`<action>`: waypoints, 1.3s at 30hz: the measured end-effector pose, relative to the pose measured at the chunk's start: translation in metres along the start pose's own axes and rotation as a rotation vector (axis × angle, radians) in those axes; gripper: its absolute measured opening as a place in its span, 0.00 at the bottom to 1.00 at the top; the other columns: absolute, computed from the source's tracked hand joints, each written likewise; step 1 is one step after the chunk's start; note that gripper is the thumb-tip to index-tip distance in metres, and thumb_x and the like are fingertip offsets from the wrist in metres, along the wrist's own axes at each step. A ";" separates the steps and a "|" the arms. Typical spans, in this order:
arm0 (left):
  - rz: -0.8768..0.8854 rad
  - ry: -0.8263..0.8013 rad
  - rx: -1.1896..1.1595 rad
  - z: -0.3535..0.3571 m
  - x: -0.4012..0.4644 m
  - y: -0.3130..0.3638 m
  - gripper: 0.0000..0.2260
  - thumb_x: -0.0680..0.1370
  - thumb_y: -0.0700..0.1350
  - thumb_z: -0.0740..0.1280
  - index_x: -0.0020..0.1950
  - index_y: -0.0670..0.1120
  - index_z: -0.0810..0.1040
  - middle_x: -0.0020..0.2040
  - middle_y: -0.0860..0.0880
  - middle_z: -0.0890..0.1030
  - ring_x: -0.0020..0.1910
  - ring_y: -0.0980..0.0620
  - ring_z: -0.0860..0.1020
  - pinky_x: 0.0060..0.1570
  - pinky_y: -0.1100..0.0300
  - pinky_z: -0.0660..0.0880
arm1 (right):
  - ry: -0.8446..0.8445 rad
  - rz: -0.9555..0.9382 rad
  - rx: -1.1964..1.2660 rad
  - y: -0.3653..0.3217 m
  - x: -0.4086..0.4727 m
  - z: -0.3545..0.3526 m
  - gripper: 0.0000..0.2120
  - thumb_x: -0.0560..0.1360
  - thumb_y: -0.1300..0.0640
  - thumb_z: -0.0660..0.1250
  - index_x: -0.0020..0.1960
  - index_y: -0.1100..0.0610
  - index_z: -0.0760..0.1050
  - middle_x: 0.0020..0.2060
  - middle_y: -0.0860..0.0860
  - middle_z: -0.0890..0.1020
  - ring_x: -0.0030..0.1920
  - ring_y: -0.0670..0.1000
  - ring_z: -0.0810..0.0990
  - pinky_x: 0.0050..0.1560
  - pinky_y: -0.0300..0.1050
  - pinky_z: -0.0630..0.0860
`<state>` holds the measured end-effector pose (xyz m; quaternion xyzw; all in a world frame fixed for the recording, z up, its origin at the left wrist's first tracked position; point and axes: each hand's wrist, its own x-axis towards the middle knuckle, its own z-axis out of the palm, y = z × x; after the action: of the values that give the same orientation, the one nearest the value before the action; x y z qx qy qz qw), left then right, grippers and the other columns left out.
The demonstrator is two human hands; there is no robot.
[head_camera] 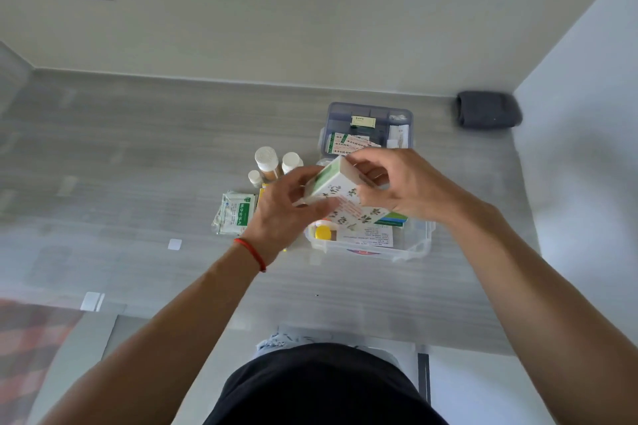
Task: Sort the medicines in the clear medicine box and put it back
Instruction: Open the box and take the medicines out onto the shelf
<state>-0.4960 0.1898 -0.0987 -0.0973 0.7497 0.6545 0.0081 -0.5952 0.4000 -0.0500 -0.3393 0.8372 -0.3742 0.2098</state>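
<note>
The grey counter fills most of the view; its left edge blurs away and a hazy checked patch sits at 8 o'clock. At 1 o'clock from the hands, a bluish lidded tray holds small packets, their print too small to read. The clear medicine box sits at centre right, at 5 o'clock from the hands, largely covered by them; a leaflet and a yellow cap show inside. Both hands hold a white and green carton just above the box: the left hand has its grip closed on the near left end, the right hand pinches the far end, fingers hiding the flap. At 10 o'clock stand three white-capped bottles, partly behind the left hand. A green sachet lies at 9 o'clock. A dark bundle rests in the far right corner.
</note>
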 end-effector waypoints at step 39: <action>0.367 0.093 0.823 0.027 -0.019 -0.018 0.15 0.68 0.32 0.67 0.53 0.41 0.79 0.51 0.45 0.80 0.53 0.46 0.76 0.53 0.56 0.74 | -0.024 0.365 -0.721 0.091 0.014 0.088 0.16 0.77 0.60 0.70 0.63 0.59 0.72 0.58 0.55 0.77 0.59 0.56 0.78 0.60 0.53 0.78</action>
<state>-0.4775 0.2163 -0.1175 0.0191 0.9519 0.2875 -0.1039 -0.5893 0.3920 -0.1771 -0.2412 0.9588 -0.0091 0.1498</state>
